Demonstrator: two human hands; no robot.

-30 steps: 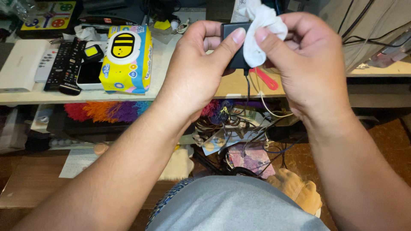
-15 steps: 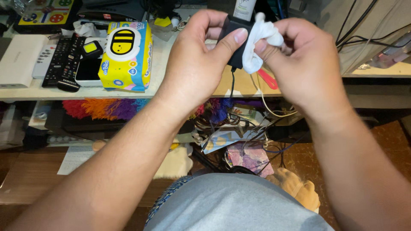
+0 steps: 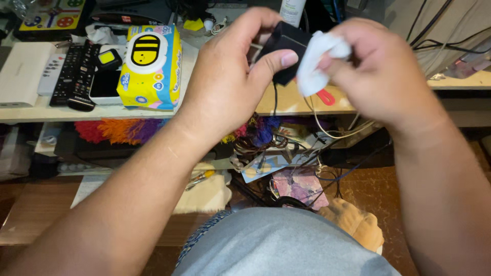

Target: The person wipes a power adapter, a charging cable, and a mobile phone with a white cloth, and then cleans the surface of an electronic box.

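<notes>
Tilting black adapter (image 3: 286, 51) rightward since earlier, left hand (image 3: 230, 82) gripping it, right hand (image 3: 378, 71) pinching white cloth (image 3: 317, 61), upper centre.

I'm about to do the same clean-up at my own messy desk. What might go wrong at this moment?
The left hand pinches the black adapter by its edges only, so a wipe from the white cloth in the right hand may knock it loose. Its thin cable hangs toward tangled wires below and might snag. The white bottle close behind could tip.
</notes>
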